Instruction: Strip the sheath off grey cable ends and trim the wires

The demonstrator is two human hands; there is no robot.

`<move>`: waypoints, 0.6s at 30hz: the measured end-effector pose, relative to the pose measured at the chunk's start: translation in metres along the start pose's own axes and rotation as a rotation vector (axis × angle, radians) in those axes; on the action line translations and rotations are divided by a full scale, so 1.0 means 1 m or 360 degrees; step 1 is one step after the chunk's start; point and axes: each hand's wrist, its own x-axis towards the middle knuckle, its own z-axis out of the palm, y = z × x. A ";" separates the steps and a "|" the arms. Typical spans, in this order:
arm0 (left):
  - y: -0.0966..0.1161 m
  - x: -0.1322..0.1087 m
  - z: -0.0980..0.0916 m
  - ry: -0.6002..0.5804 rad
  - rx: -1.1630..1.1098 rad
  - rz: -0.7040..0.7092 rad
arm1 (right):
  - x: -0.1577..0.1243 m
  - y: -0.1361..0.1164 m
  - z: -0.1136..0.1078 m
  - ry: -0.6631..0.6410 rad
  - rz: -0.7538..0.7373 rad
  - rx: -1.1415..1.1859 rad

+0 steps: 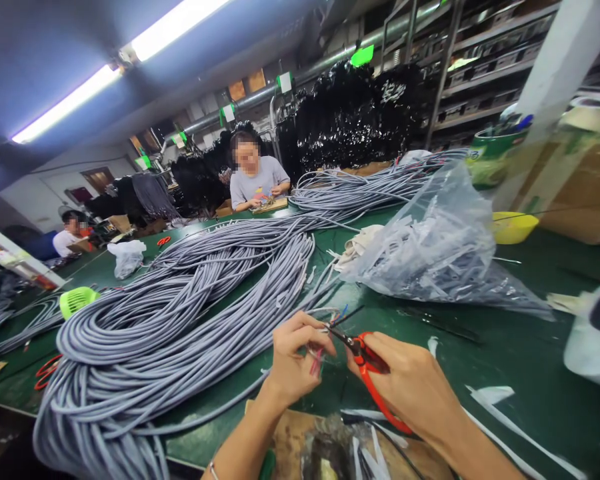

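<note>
My right hand [415,380] is wrapped round the handles of red-handled scissors [365,380]. The scissor blades point up and left, reaching the fingertips of my left hand [300,353]. Those fingers are pinched on the end of a grey cable, where thin wires [316,362] with a reddish tint show below the fingers. Blue and red wire tips [341,313] stick out just beyond the blades. Whether the blades touch a wire I cannot make out. A large bundle of grey cables [180,340] lies to the left of my hands on the green table [400,360].
A clear plastic bag of pale pieces [420,260] sits beyond my right hand, near a yellow bowl [514,228] and a green tub [495,157]. Orange scissors [47,372] lie at left. Below my hands is a wooden board [290,443]. A co-worker [257,173] sits across the table.
</note>
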 end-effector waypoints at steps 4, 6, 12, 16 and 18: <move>-0.001 0.002 0.004 0.0065 -0.0489 -0.0511 | 0.002 -0.001 -0.001 0.0078 0.0008 0.0032; -0.002 0.007 0.005 0.0077 -0.0719 -0.0831 | 0.004 -0.001 -0.002 0.0145 0.0120 0.0055; -0.008 0.020 0.005 0.0030 -0.1084 -0.1386 | 0.011 0.022 -0.012 -0.0258 0.0761 -0.0372; -0.010 0.021 0.003 0.0066 -0.1228 -0.1408 | 0.002 0.042 -0.008 -0.0869 0.0867 -0.0489; -0.011 0.021 0.001 0.0095 -0.1250 -0.1390 | -0.002 0.048 -0.002 -0.0877 0.0811 -0.0438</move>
